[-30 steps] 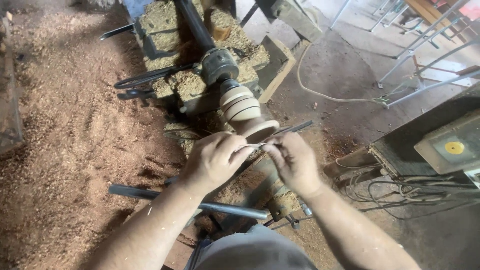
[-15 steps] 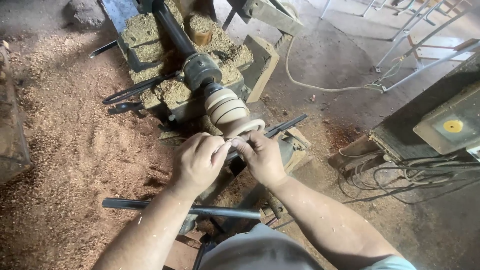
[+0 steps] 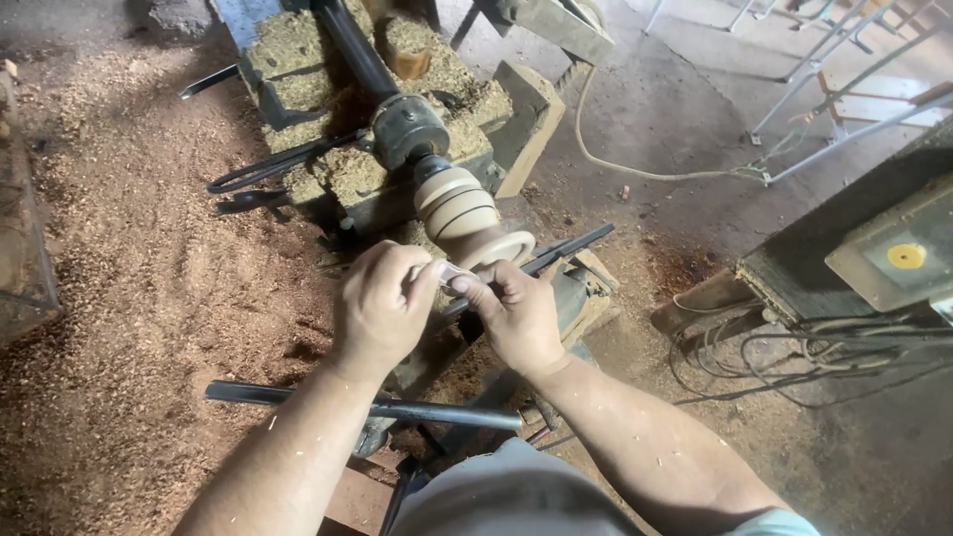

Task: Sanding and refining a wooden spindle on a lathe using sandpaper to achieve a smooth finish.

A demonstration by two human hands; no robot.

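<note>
Both hands close their fingers on 1 long dark metal turning tool (image 3: 556,253). The left hand (image 3: 382,303) curls over its near end, thumb pressing a pale strip there; the right hand (image 3: 516,313) clamps the shaft from the other side, knuckles up. The tool's far tip pokes out past the right hand, just beside the flared bottom rim of 1 pale, ringed wooden workpiece (image 3: 467,213), which sits on 1 dark lathe spindle (image 3: 402,124). 1 dark metal bar (image 3: 367,405) lies across below both forearms. Reddish sawdust (image 3: 129,298) blankets the floor on the left. 1 pale cord (image 3: 645,169) snakes over the bare concrete on the right, near 1 box with 1 yellow disc (image 3: 905,256).
</note>
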